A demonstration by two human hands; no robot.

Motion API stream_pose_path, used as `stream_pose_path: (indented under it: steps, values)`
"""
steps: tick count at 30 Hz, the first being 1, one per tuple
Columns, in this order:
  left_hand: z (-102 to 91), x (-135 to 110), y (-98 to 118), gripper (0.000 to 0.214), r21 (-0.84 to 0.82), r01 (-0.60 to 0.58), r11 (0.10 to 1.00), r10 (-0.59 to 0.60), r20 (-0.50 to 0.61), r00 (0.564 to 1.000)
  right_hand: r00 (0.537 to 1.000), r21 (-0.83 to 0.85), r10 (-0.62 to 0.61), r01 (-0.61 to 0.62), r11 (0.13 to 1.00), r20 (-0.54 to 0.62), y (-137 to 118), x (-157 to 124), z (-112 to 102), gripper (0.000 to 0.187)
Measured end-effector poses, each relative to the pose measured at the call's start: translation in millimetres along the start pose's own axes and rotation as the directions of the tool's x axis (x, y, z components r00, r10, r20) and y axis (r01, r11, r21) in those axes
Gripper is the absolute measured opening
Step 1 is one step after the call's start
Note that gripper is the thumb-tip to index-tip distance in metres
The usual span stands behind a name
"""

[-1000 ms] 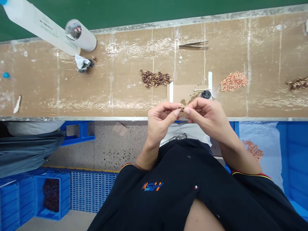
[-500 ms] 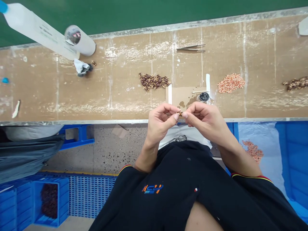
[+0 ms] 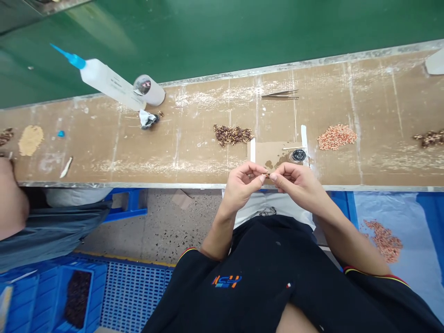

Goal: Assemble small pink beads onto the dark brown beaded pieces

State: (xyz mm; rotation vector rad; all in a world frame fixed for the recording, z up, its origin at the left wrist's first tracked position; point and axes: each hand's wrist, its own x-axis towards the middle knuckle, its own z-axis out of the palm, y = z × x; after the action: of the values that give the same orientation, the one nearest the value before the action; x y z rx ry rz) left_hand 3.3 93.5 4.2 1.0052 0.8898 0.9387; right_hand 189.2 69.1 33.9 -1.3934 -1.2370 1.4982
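My left hand and my right hand meet at the near edge of the brown workbench. Both pinch one tiny brown part between thumbs and forefingers. Just beyond the hands lies a cardboard patch held down by white tape strips, with a small black round piece on it. A pile of dark brown parts lies to the left of the patch, and a pile of orange-pink parts lies to the right.
Tweezers lie at the bench's far side. A squeeze bottle with a blue nozzle and a white cylinder lie far left. Another person's arm shows at the left edge. Blue crates stand below; a blue plastic sheet carries more orange parts.
The camera tilted up and pulled back, so the bench sits lower in view and the bottle and a person's arm at left appear. My hands keep pinching the small part.
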Motion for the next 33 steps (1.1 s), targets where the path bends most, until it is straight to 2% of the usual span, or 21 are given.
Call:
stream_pose_path:
  steps: [4,8,10,12,13,14,15,17,18,19,20,22,25,28,29,30,31,33]
  values:
    - [2.9,1.8,-0.4,0.026,0.025,-0.002,1.000,0.002,-0.005,1.000,1.000,0.040,0.022,-0.022,0.999,0.018,-1.1,0.4,0.0,0.062]
    - [2.5,4.3,-2.0,0.030,0.029,0.056,0.998,-0.057,0.025,0.998,1.000,0.022,0.021,-0.021,1.000,-0.002,3.1,-1.1,-0.7,0.059]
    - [-4.6,7.1,-1.8,0.039,0.060,0.095,0.994,-0.099,0.072,0.992,0.997,-0.043,-0.012,0.009,0.999,-0.074,11.1,-1.6,-7.5,0.054]
    - [-18.3,12.5,-2.0,0.054,0.143,0.096,0.985,-0.105,0.058,0.993,0.965,-0.163,-0.080,0.039,0.986,-0.251,24.2,-1.0,-24.9,0.048]
    - [-27.2,16.4,-2.6,0.055,0.211,0.067,0.975,-0.068,0.000,0.998,0.918,-0.238,-0.122,0.032,0.971,-0.377,32.3,-0.7,-38.7,0.045]
    - [-37.1,21.1,-3.5,0.053,0.299,0.032,0.954,-0.008,-0.081,0.997,0.845,-0.314,-0.167,-0.001,0.949,-0.508,41.1,-0.6,-56.0,0.042]
    - [-47.4,26.3,-4.7,0.047,0.395,0.000,0.919,0.081,-0.188,0.979,0.750,-0.381,-0.207,-0.065,0.922,-0.629,50.3,-1.0,-76.4,0.038]
    - [-66.9,37.8,-6.9,0.032,0.591,-0.004,0.807,0.283,-0.379,0.881,0.560,-0.421,-0.224,-0.250,0.872,-0.797,68.2,-4.1,-122.8,0.028]
    - [-75.0,43.6,-7.6,0.028,0.667,0.024,0.745,0.351,-0.421,0.836,0.474,-0.410,-0.219,-0.348,0.843,-0.853,76.3,-6.7,-146.9,0.023]
    - [-81.6,49.2,-7.9,0.028,0.725,0.050,0.687,0.390,-0.426,0.816,0.400,-0.392,-0.216,-0.434,0.811,-0.891,83.6,-9.7,-170.1,0.020]
    - [-86.4,54.7,-8.0,0.030,0.767,0.065,0.638,0.409,-0.409,0.816,0.341,-0.369,-0.212,-0.503,0.782,-0.916,90.0,-13.1,-191.6,0.018]
    - [-90.3,65.4,-8.2,0.035,0.814,0.072,0.577,0.400,-0.358,0.844,0.279,-0.331,-0.200,-0.579,0.745,-0.939,99.5,-19.8,-226.8,0.017]
    - [-86.9,80.2,-9.9,0.030,0.846,0.084,0.527,0.375,-0.320,0.870,0.257,-0.330,-0.216,-0.596,0.732,-0.942,106.7,-27.4,-254.6,0.012]
    - [-83.9,90.2,-11.7,0.017,0.871,0.117,0.478,0.380,-0.324,0.866,0.243,-0.366,-0.275,-0.562,0.741,-0.930,108.5,-28.0,-250.8,0.011]
    - [-84.3,92.0,-11.8,0.015,0.879,0.119,0.461,0.381,-0.317,0.868,0.260,-0.391,-0.294,-0.541,0.744,-0.920,108.7,-26.2,-243.9,0.012]
    - [-85.4,93.1,-11.4,0.014,0.888,0.114,0.446,0.382,-0.304,0.873,0.304,-0.429,-0.310,-0.509,0.747,-0.901,108.8,-23.3,-235.1,0.012]
    - [-87.0,93.6,-10.6,0.013,0.895,0.104,0.433,0.383,-0.287,0.878,0.370,-0.474,-0.322,-0.464,0.749,-0.871,108.8,-19.8,-225.4,0.012]
    - [-90.6,93.4,-8.1,0.009,0.906,0.082,0.416,0.388,-0.258,0.885,0.568,-0.577,-0.330,-0.333,0.746,-0.754,108.0,-11.7,-206.9,0.012]
